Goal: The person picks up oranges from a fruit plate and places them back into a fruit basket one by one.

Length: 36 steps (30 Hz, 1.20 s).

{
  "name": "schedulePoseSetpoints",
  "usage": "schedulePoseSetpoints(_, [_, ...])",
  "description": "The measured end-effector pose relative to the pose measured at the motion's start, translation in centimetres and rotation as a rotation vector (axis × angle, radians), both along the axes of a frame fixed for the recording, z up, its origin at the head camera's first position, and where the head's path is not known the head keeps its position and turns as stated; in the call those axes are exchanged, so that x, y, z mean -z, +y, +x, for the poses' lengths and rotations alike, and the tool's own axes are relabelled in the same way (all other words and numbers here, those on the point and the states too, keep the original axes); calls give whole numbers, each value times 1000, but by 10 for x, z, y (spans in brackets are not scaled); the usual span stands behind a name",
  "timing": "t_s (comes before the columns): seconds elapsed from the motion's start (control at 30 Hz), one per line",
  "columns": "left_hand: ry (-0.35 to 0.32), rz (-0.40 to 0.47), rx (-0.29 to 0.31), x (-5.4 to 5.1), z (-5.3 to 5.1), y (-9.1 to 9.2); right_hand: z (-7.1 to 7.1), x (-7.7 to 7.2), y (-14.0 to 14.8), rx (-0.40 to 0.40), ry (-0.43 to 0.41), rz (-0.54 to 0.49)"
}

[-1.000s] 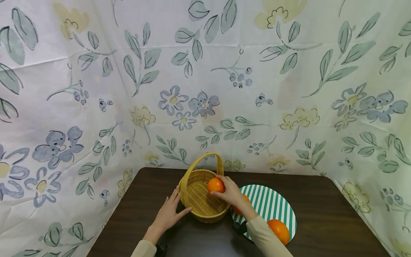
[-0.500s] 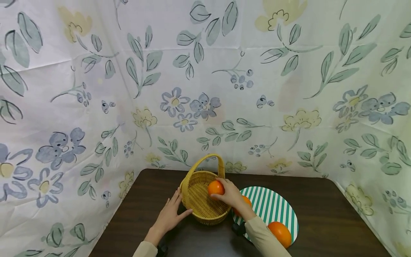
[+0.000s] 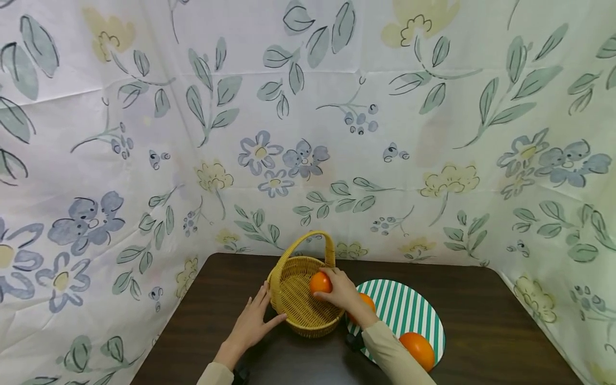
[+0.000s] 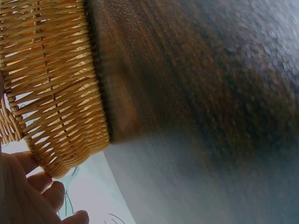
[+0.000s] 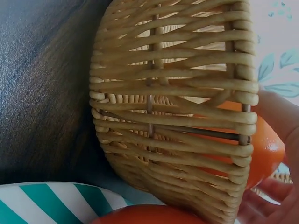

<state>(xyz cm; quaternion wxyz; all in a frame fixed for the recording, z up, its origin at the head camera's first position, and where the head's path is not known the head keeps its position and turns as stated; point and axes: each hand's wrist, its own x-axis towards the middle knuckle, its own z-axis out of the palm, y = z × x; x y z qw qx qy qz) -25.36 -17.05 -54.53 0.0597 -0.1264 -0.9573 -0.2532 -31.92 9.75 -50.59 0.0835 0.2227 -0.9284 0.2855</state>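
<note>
A yellow wicker basket with a tall arched handle stands on the dark table. My right hand grips an orange inside the basket's right part, just within the rim. Through the weave in the right wrist view, the same orange shows below the rim, with fingers round it. My left hand rests against the basket's left side, thumb spread toward the front, fingers extended. In the left wrist view, its fingers touch the wicker wall near the rim.
A round green-and-white striped plate lies right of the basket. One orange sits at its front edge, and another orange is partly hidden behind my right wrist. A floral cloth hangs behind the table.
My right hand has moved slightly left and down, carrying the orange a little deeper into the basket. The left hand stays against the basket.
</note>
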Motion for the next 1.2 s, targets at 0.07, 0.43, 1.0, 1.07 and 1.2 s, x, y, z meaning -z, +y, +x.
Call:
schedulePoseSetpoints(0.07, [-1,7,-1,0,0,0,-1,2,-1,-1,11,12])
schedulePoseSetpoints(0.43, [2,16,-3,-2,0,2,-7,6,-4,-1,45,87])
schedulePoseSetpoints(1.0, [1,13,5,0,0,1,-9,11,-2,-1,96,45])
schedulePoseSetpoints(1.07, [0,14,4,0,0,1,-9,9,-1,-4,98,25])
schedulePoseSetpoints(1.2, [3,9,6,-1,1,1,-9,8,1,-15,93,12])
